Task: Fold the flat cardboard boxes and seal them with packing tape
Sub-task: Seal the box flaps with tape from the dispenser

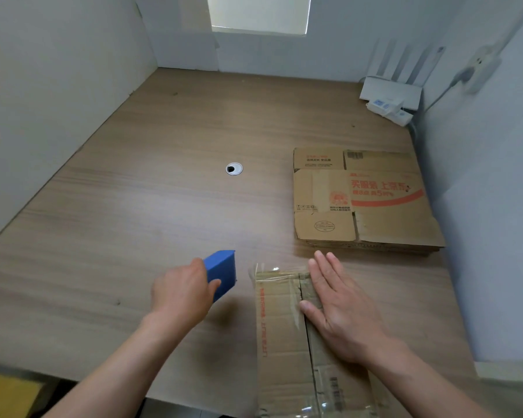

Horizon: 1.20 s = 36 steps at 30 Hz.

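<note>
Head view, closed taped box (280,327) under right hand (341,315)

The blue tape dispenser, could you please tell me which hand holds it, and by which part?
The left hand grips the blue tape dispenser by its near end.
</note>
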Each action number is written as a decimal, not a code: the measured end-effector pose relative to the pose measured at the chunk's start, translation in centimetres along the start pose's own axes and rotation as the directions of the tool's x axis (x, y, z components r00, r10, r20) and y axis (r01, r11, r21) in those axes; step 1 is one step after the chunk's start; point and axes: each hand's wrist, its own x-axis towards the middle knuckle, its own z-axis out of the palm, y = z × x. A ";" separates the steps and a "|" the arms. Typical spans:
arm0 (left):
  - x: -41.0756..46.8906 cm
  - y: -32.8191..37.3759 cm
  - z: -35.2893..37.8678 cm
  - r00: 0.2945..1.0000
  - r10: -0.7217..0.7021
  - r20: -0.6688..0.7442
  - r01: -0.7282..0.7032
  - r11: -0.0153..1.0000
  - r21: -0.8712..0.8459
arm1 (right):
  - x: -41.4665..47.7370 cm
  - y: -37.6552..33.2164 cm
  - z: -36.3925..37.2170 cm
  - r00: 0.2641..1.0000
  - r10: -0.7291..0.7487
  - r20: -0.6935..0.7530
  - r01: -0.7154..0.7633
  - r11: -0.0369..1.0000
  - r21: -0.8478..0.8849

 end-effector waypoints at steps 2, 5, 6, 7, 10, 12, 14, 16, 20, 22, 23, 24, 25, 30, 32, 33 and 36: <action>-0.7 -1.9 4.0 0.998 0.028 -0.055 -0.032 0.997 -0.077 | 0.0 0.0 0.1 1.000 -0.003 -0.016 0.003 1.000 -0.006; -1.9 -4.6 9.3 0.999 0.041 -0.008 -0.042 0.987 -0.155 | 0.0 0.0 0.3 1.000 -0.002 -0.009 0.002 1.000 0.005; -2.2 -5.0 10.5 0.999 0.013 0.038 -0.006 0.982 -0.191 | 0.0 0.0 0.3 1.000 -0.002 -0.006 0.002 1.000 0.010; -2.4 -5.2 11.0 0.996 -0.015 0.083 0.034 0.972 -0.231 | 0.0 0.0 0.3 1.000 -0.001 -0.006 0.001 1.000 0.015; -2.8 -4.8 10.1 0.995 -0.097 0.018 0.097 0.915 -0.392 | 0.0 0.0 0.3 1.000 0.005 -0.001 -0.005 1.000 0.020; -3.9 -2.7 7.1 0.987 -0.115 -0.112 0.030 0.817 -0.576 | 0.0 0.0 0.2 1.000 0.002 -0.003 -0.002 1.000 0.023; -5.3 1.1 2.9 0.985 -0.077 -0.153 -0.072 0.625 -0.777 | 0.0 0.1 0.4 1.000 -0.003 -0.010 0.003 1.000 0.029; -6.0 5.5 0.5 0.994 0.031 -0.105 -0.108 0.421 -0.900 | 0.0 0.2 0.5 1.000 -0.006 -0.029 0.008 0.999 0.043; -4.9 10.1 1.8 0.995 0.079 0.056 0.025 0.353 -0.935 | 0.1 0.3 1.0 0.998 -0.022 -0.054 0.026 0.997 0.067; -4.6 9.7 2.9 0.977 0.042 0.208 0.189 0.277 -0.942 | 0.1 0.4 1.2 0.997 -0.027 -0.075 0.035 0.993 0.113; -4.7 9.1 3.2 0.963 0.055 0.263 0.243 0.241 -0.940 | 0.1 0.4 1.3 0.996 -0.026 -0.088 0.038 0.991 0.131; -4.7 8.7 3.3 0.949 0.075 0.306 0.281 0.240 -0.929 | 0.2 0.5 1.4 0.995 -0.021 -0.097 0.035 0.988 0.148; -4.7 8.5 3.2 0.936 0.089 0.340 0.304 0.278 -0.911 | 0.1 0.5 1.4 0.995 -0.018 -0.100 0.034 0.986 0.160; -4.2 8.9 0.5 0.861 0.368 -0.352 -0.507 0.677 -0.533 | 0.1 0.4 1.1 0.994 -0.005 -0.106 0.025 0.983 0.184; -2.6 9.6 -0.5 0.763 0.560 -0.322 -0.646 0.645 -0.408 | 0.0 0.3 0.9 0.993 -0.009 -0.121 0.033 0.981 0.193; -1.8 9.9 -0.6 0.760 0.583 -0.288 -0.649 0.655 -0.387 | 0.1 0.3 0.8 0.990 -0.013 -0.137 0.042 0.978 0.207; -0.2 10.7 -1.0 0.813 0.531 -0.241 -0.582 0.713 -0.391 | 0.8 0.2 0.5 0.973 -0.004 -0.229 0.054 0.976 0.212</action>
